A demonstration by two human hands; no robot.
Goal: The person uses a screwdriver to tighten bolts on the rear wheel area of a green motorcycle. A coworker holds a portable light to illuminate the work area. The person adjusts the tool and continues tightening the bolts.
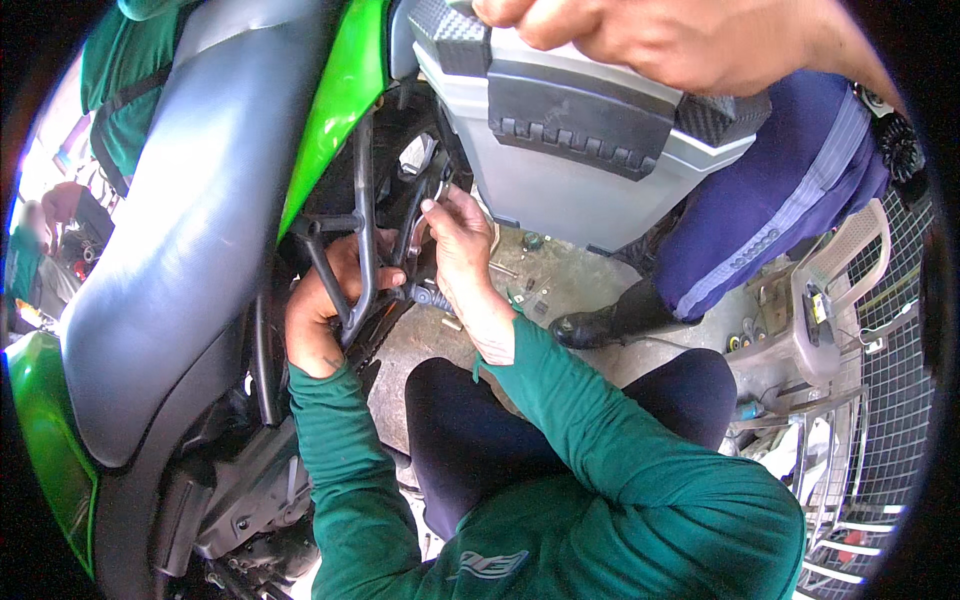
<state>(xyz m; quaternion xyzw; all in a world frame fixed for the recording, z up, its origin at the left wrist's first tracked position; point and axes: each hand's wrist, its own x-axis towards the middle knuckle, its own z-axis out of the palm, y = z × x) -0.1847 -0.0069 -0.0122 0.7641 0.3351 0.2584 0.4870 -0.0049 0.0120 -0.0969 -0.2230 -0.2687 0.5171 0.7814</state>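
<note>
Beside the rear of a green and black motorcycle, my left hand [332, 278] reaches behind a black tubular frame [366, 200]. Its fingers are curled and partly hidden by the tubes, with the thumb tip showing to the right; what they hold cannot be made out. My right hand [462, 245] is closed near the wheel, thumb against the fingers, on a slim shiny metal piece [442, 190]. The piece's other end is hard to see. Just below the hands, a grey bolt-like fitting [430, 297] sticks out sideways from the frame.
A large grey hard case [570, 170] stands close ahead, with another person's hand [680, 40] over its top. That person's leg in blue trousers [765, 200] and black boot [620, 318] stand right of it. A plastic chair [815, 330] and wire mesh [900, 400] are farther right.
</note>
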